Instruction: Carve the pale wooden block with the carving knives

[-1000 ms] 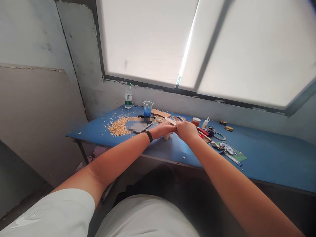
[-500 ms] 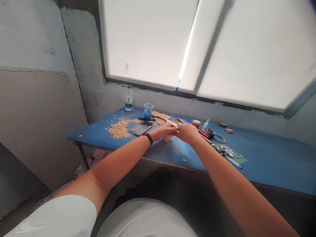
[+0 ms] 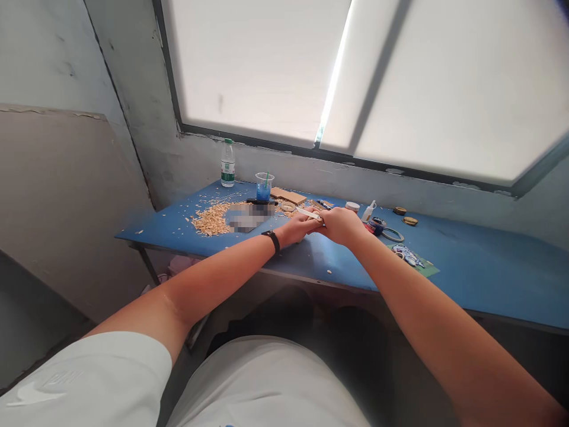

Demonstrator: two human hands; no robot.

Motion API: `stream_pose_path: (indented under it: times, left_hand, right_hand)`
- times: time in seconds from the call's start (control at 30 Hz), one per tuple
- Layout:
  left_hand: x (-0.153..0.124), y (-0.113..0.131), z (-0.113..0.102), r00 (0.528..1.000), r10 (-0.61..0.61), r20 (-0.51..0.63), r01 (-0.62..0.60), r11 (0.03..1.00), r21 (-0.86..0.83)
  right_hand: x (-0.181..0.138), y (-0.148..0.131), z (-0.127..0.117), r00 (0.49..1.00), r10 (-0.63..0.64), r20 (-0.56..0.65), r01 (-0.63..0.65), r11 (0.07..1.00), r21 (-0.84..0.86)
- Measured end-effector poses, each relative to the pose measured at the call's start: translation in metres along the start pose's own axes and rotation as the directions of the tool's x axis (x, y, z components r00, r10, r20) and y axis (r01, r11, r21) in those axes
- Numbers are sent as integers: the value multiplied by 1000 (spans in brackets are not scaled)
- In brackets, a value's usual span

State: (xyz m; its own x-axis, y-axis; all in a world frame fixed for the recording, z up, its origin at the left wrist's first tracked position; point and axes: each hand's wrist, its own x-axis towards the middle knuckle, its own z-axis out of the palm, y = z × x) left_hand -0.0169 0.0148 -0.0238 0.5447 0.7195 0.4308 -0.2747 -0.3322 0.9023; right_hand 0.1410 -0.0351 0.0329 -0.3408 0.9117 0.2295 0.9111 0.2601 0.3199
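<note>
Both my hands meet over the middle of the blue table (image 3: 489,279). My left hand (image 3: 297,228), with a black band on its wrist, is closed round a small pale wooden piece that is mostly hidden by the fingers. My right hand (image 3: 340,225) is closed on a thin pale tool (image 3: 308,213) whose tip points left over my left hand. A heap of wood shavings (image 3: 208,219) lies to the left of my hands.
At the back stand a water bottle (image 3: 227,163), a plastic cup with blue liquid (image 3: 264,186), wooden boards (image 3: 288,196), a small jar (image 3: 352,207) and a glue bottle (image 3: 368,210). Tape rings (image 3: 392,235), brass lids (image 3: 409,221) and a patterned item (image 3: 406,256) lie to the right. Window above.
My hands stay together on the wooden piece with little movement between them. The camera has shifted a little, so the table sits slightly higher and more to the left in view.
</note>
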Motion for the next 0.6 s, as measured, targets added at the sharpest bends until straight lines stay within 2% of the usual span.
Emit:
stream_pose_path:
  times: [0.2, 0.43, 0.6]
  left_hand:
    - [4, 0, -3, 999, 27, 25, -28, 998, 47]
    - [8, -10, -7, 999, 8, -34, -5, 997, 71]
    - [8, -7, -3, 996, -17, -82, 18, 1000, 15]
  right_hand:
    - [1, -5, 4, 994, 106, 6, -106, 994, 28]
    - [2, -12, 11, 974, 227, 2, -226, 971, 77]
    - [0, -17, 15, 951, 309, 4, -307, 942, 134]
